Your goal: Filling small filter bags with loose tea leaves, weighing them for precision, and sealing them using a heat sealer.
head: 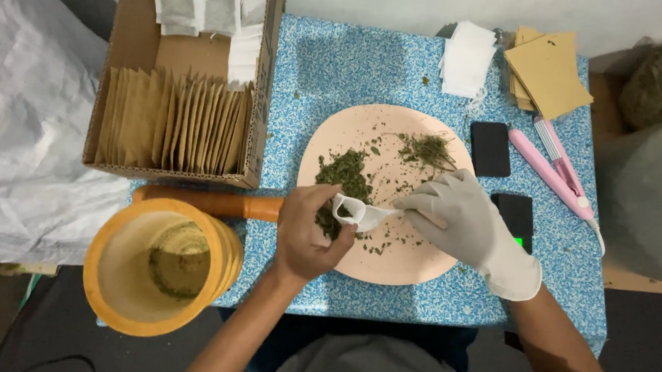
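My bare left hand [307, 237] pinches a small white filter bag [350, 210] held open over a round peach plate [420, 261]. My right hand [467, 220], in a white glove, grips a white spoon [382, 213] whose bowl rests at the bag's mouth. Dried green herb [343, 170] lies in a heap on the plate, with a thinner stalky clump [426, 149] to its right. Both hands meet above the plate's lower left part.
A yellow wooden mortar [160, 265] and orange pestle [209, 202] sit left. A cardboard box [127, 37] holds brown sachets. White bags [467, 59], brown envelopes [548, 73], a pink sealer [556, 168], a black scale [518, 214] and black block [490, 149] lie right.
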